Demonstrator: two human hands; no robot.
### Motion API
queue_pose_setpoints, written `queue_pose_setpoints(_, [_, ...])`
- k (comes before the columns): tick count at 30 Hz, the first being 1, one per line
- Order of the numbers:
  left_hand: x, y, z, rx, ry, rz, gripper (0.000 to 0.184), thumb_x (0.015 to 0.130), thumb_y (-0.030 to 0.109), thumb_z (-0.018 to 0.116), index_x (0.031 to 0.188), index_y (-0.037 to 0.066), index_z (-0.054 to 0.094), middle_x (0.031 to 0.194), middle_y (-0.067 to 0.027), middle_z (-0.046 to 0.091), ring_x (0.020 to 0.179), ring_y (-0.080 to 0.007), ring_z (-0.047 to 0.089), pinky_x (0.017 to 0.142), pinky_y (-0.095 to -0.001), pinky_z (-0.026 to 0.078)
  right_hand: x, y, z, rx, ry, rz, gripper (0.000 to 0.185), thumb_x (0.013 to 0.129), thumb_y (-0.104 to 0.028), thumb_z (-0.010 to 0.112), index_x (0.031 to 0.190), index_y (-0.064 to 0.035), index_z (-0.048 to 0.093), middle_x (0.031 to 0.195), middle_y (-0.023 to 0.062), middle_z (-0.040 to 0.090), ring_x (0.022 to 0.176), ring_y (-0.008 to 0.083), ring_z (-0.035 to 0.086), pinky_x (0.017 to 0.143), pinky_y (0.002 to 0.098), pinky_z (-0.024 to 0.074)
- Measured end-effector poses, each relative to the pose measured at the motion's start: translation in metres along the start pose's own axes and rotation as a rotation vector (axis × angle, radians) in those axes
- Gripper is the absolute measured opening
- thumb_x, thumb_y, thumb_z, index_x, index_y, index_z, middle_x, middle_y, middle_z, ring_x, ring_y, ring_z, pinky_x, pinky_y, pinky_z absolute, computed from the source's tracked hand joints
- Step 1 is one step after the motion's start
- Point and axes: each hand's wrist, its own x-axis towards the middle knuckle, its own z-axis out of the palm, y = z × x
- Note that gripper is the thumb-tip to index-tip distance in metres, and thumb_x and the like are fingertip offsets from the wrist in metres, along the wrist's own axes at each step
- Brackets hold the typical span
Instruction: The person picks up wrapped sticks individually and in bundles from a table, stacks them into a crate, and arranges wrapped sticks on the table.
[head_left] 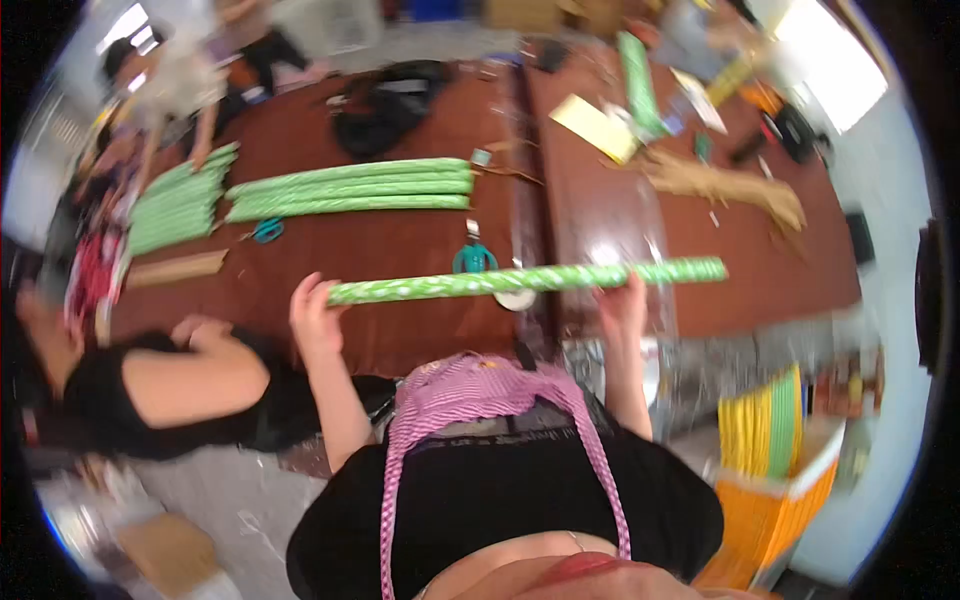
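Observation:
A long green roll of wrapping paper (450, 286) with white dots is held level over the table's near edge. My left hand (316, 312) is closed around its left end. My right hand (624, 302) grips it nearer the right end, which sticks out past the fingers. Just beyond the roll lie teal-handled scissors (474, 256) and a roll of tape (516, 299), partly covered by the green roll. Several more green rolls (350, 190) lie side by side farther back on the brown table (390, 330).
Another stack of green rolls (180, 205) and blue scissors (268, 231) are at the left, where a co-worker's arm (200, 370) rests close by. A black bag (388, 108) lies at the back. Crumpled brown paper (720, 182) is on the right, with a bin of yellow and green rolls (775, 510) below.

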Motion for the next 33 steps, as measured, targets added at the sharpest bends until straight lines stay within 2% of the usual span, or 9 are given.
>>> queue_pose_setpoints(4, [-0.003,-0.010,-0.010,-0.021,-0.054,-0.143,0.038,0.081,0.010,0.057,0.115,-0.001,0.045,0.099,-0.0144,0.054,0.092,-0.0266,0.055,0.069,-0.0400,0.049,0.001,0.000,-0.005,-0.032,0.065,-0.027,0.021,0.083,-0.025,0.052,0.092,-0.0059,0.052,0.088,0.0097,0.056,0.085,0.0248,0.054,0.071,0.0433,0.0474])
queue_pose_setpoints(10, [0.008,-0.078,-0.050,-0.005,0.038,-0.324,0.027,0.081,0.013,0.060,0.104,0.002,0.054,0.098,-0.0087,0.055,0.084,-0.0227,0.055,0.064,-0.0387,0.049,0.015,0.014,-0.023,-0.163,0.151,0.061,0.023,0.083,-0.022,0.051,0.093,-0.0010,0.051,0.085,0.0120,0.058,0.072,0.0240,0.059,0.058,0.0352,0.0505])
queue_pose_setpoints(13, [0.024,-0.116,-0.105,-0.150,0.122,-0.540,0.020,0.080,0.010,0.059,0.096,0.000,0.054,0.089,-0.0103,0.057,0.078,-0.0246,0.056,0.063,-0.0420,0.050,0.007,0.033,-0.029,-0.211,0.094,0.102,0.023,0.083,-0.020,0.052,0.095,-0.0001,0.051,0.086,0.0123,0.058,0.074,0.0250,0.059,0.060,0.0368,0.0510])
queue_pose_setpoints(17, [0.024,-0.146,-0.132,-0.123,0.259,-0.455,0.020,0.079,0.009,0.057,0.095,-0.002,0.054,0.089,-0.0123,0.056,0.080,-0.0270,0.057,0.068,-0.0449,0.050,0.001,0.039,-0.008,-0.243,0.064,0.148,0.025,0.082,-0.017,0.053,0.094,0.0048,0.050,0.086,0.0145,0.058,0.071,0.0243,0.060,0.060,0.0337,0.0523])
queue_pose_setpoints(19, [0.000,-0.112,-0.084,-0.057,0.304,-0.290,0.021,0.079,0.009,0.057,0.095,-0.003,0.053,0.089,-0.0128,0.056,0.080,-0.0275,0.056,0.068,-0.0452,0.050,-0.002,0.030,0.003,-0.299,0.004,0.089,0.024,0.085,-0.019,0.051,0.095,0.0018,0.052,0.085,0.0131,0.058,0.075,0.0240,0.059,0.063,0.0357,0.0520])
queue_pose_setpoints(21, [-0.003,-0.111,-0.082,-0.088,0.238,-0.236,0.020,0.079,0.009,0.056,0.095,-0.002,0.053,0.088,-0.0121,0.055,0.079,-0.0270,0.056,0.066,-0.0445,0.051,0.001,0.025,0.007,-0.293,-0.037,-0.006,0.021,0.086,-0.018,0.049,0.093,0.0014,0.051,0.085,0.0130,0.059,0.073,0.0226,0.059,0.061,0.0343,0.0514])
queue_pose_setpoints(25, [-0.002,-0.129,-0.094,-0.133,0.215,-0.309,0.014,0.077,0.003,0.053,0.090,0.001,0.052,0.083,-0.0103,0.054,0.073,-0.0259,0.057,0.062,-0.0443,0.052,-0.001,0.029,0.004,-0.337,-0.064,0.020,0.023,0.084,-0.017,0.051,0.097,0.0015,0.047,0.086,0.0107,0.055,0.074,0.0203,0.057,0.061,0.0335,0.0507])
queue_pose_setpoints(28, [-0.009,-0.137,-0.088,-0.021,0.387,-0.374,0.013,0.077,0.004,0.055,0.090,0.000,0.051,0.083,-0.0108,0.055,0.070,-0.0243,0.058,0.060,-0.0436,0.053,-0.002,0.035,-0.008,-0.340,-0.075,0.067,0.022,0.084,-0.017,0.051,0.097,0.0010,0.047,0.085,0.0097,0.055,0.071,0.0202,0.057,0.058,0.0344,0.0512])
queue_pose_setpoints(33, [-0.008,-0.149,-0.107,-0.070,0.311,-0.394,0.013,0.076,0.003,0.056,0.089,0.000,0.052,0.078,-0.0100,0.057,0.069,-0.0231,0.058,0.059,-0.0428,0.052,0.007,0.040,-0.037,-0.394,-0.009,0.116,0.019,0.087,-0.021,0.050,0.093,-0.0035,0.051,0.082,0.0083,0.057,0.071,0.0208,0.058,0.056,0.0349,0.0521])
